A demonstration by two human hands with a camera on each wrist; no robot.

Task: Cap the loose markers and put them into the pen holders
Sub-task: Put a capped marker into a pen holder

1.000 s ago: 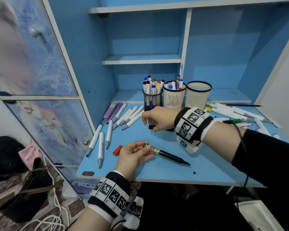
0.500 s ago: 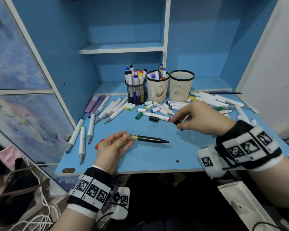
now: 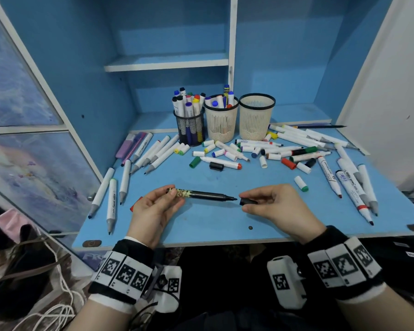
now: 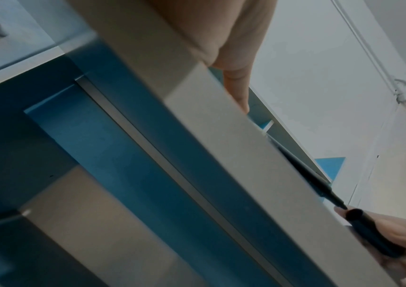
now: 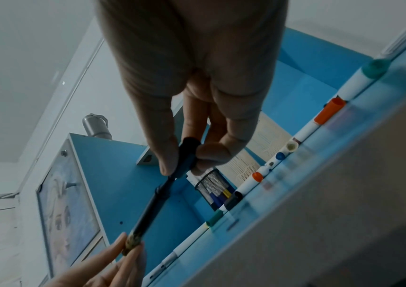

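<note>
Centrally, left hand (image 3: 153, 211) pinching black marker (image 3: 208, 195), right hand (image 3: 280, 209) pinching black cap (image 3: 248, 201) just off its tip

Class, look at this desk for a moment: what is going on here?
A person is capping markers at a blue desk. The left hand holds a black marker by its back end, tip bare. The right hand pinches a black cap just off that tip, not yet on. Many loose markers and caps lie around; two pen holders hold markers, while the right beige holder looks empty.
</note>
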